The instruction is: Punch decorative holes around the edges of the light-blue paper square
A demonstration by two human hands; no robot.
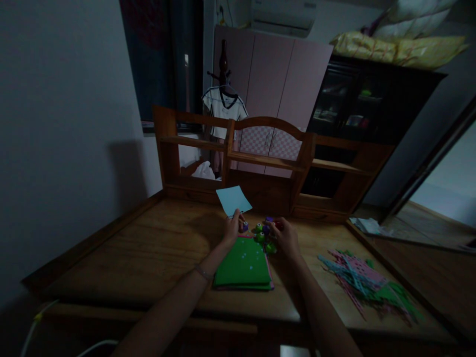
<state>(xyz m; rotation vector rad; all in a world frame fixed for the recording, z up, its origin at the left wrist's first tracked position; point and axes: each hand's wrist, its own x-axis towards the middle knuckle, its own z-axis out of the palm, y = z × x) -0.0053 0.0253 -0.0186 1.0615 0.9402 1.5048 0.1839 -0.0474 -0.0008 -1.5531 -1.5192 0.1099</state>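
Observation:
My left hand (232, 227) pinches the lower edge of a light blue sheet of paper (234, 200), holding it up off the table. Close beside those fingers is a small purple craft punch (244, 227). My right hand (285, 235) is closed, with a small dark red craft punch (279, 225) at its fingers, partly covered. Several green craft punches (261, 237) and purple ones stand between the two hands. Below them lies a stack of green sheets (241, 271) with pink edges showing underneath. Tiny pale cut-outs (251, 267) are scattered over the top green sheet.
To the right on the wooden table (156, 248) lies a loose pile of pink, blue and green paper strips (366, 285), some with punched holes. A wooden shelf unit (266, 159) rises along the table's back edge. A wall (74, 148) borders the left side.

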